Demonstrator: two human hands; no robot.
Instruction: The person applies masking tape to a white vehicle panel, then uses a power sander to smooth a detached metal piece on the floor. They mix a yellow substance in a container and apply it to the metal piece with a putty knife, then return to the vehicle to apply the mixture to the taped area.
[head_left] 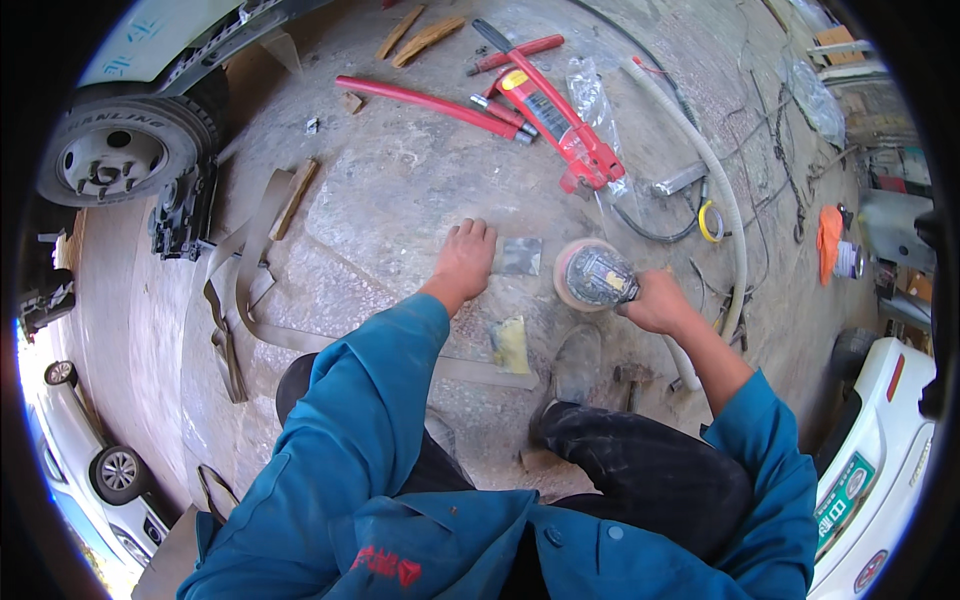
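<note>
1 round power sander (597, 275), dusty and dark on top with a pinkish disc under it, sits right of centre over the concrete floor (385, 205); whether its disc touches down I cannot tell. The right hand (660, 302) is clamped on the sander's handle. The left hand (467, 258) rests palm down on the floor, fingers bent and side by side; whether they close on anything underneath I cannot tell. Just right of it, between the 2 hands, lies 1 grey square piece (521, 256), and nearer the person 1 yellow-stained flat piece (510, 347). Beyond the hands is 1 red jack (570, 130), with 1 long red bar (425, 103) on its left and 1 short red bar (515, 55) behind it. I count 3 long wooden pieces: 2 at the top (428, 42) and 1 on the left (295, 198), near 1 twisted grey strap (258, 215). To the right are 1 yellow tape roll (711, 222), 1 pale thick hose (715, 170) and 1 orange cloth-like item (829, 243). 2 white cars show, 1 at the left edge (85, 430) and 1 at the right (890, 440), plus 1 truck wheel (115, 160) at upper left.
</note>
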